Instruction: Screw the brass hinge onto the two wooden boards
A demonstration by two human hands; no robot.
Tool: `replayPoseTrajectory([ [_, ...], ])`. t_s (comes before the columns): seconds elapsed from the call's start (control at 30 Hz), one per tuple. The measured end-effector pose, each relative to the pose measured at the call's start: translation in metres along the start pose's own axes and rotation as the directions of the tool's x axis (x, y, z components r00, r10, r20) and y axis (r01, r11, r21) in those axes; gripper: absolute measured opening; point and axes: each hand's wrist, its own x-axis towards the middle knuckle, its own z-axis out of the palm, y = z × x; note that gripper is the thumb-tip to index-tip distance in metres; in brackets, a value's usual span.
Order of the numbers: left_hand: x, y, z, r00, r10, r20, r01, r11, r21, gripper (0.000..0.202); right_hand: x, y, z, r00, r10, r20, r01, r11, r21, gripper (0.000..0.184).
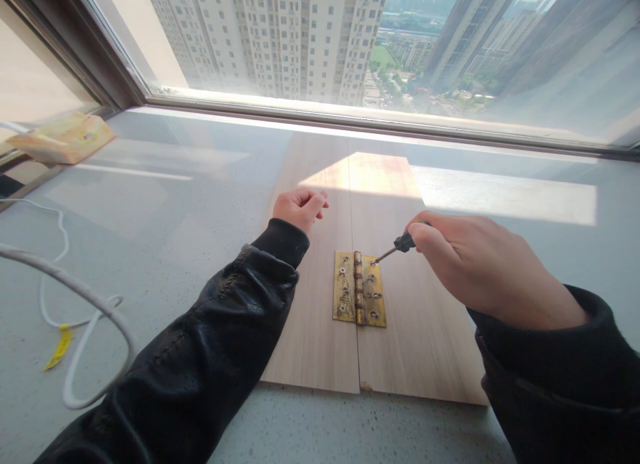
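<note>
head view. container: one yellow-orange packet (pixel 65 139) at the far left corner, near the window frame (pixel 125 77); its contents cannot be seen.

surface: pale speckled worktop (pixel 165 264) running up to a large window, with tall buildings (pixel 280 37) and some greenery outside. sunlight lies in bright patches on the far part of the worktop and across the upper ends of the boards. at left, a white cable (pixel 65 281) loops over the worktop, with a yellow tag (pixel 59 347) on a thinner length. two pale wood boards, left board (pixel 315 357) and right board (pixel 425 364), lie flat side by side, meeting at a narrow seam; a small chip shows at the near edge of the right one.

hinge (pixel 359 287): brass-coloured, worn, opened flat, barrel along the seam, one leaf on each board. screw heads visible on both leaves.

pose: left hand (pixel 300 207) over the left board, beyond the hinge, fingers curled into a loose fist; cannot tell whether anything small is inside. right hand (pixel 460 257) grasps the black handle of a screwdriver (pixel 387 255), its shaft slanting down leftward, tip at the far screw of the right leaf. both forearms in black sleeves (pixel 215 337).
</note>
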Motion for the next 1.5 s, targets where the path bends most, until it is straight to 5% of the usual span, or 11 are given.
replayPoseTrajectory([
  [0.17,0.000,0.000,0.000,1.000,-0.002,0.003,0.002,1.000,0.001,0.026,0.001,0.000,0.003,0.999,-0.033,-0.017,0.034,0.998,0.060,0.038],
  [0.3,0.000,0.000,0.000,1.000,-0.003,0.004,0.003,1.000,0.001,0.026,0.005,-0.001,0.005,0.976,-0.190,-0.110,0.213,0.944,0.251,0.035],
  [0.43,0.001,-0.001,-0.001,1.000,0.012,0.008,-0.012,1.000,0.011,0.027,0.008,-0.003,0.008,0.968,-0.198,-0.152,0.249,0.790,0.560,0.026],
  [0.67,0.001,-0.002,-0.002,1.000,0.021,0.017,-0.021,1.000,0.021,0.026,0.019,0.002,0.030,0.964,0.048,-0.261,0.223,0.388,0.894,0.018],
  [0.9,0.002,-0.002,-0.005,0.998,0.024,0.056,-0.026,0.999,0.029,0.027,0.011,-0.028,0.061,0.875,0.346,-0.339,0.298,0.166,0.940,0.014],
  [1.13,0.002,-0.003,-0.003,1.000,0.006,0.025,-0.006,1.000,0.010,0.027,0.008,-0.038,0.074,0.798,0.382,-0.465,0.458,0.115,0.881,0.009],
  [1.5,0.002,-0.002,-0.002,0.999,0.006,0.031,-0.006,1.000,0.013,0.027,0.006,-0.035,0.071,0.887,0.259,-0.383,0.429,-0.149,0.891,0.019],
])
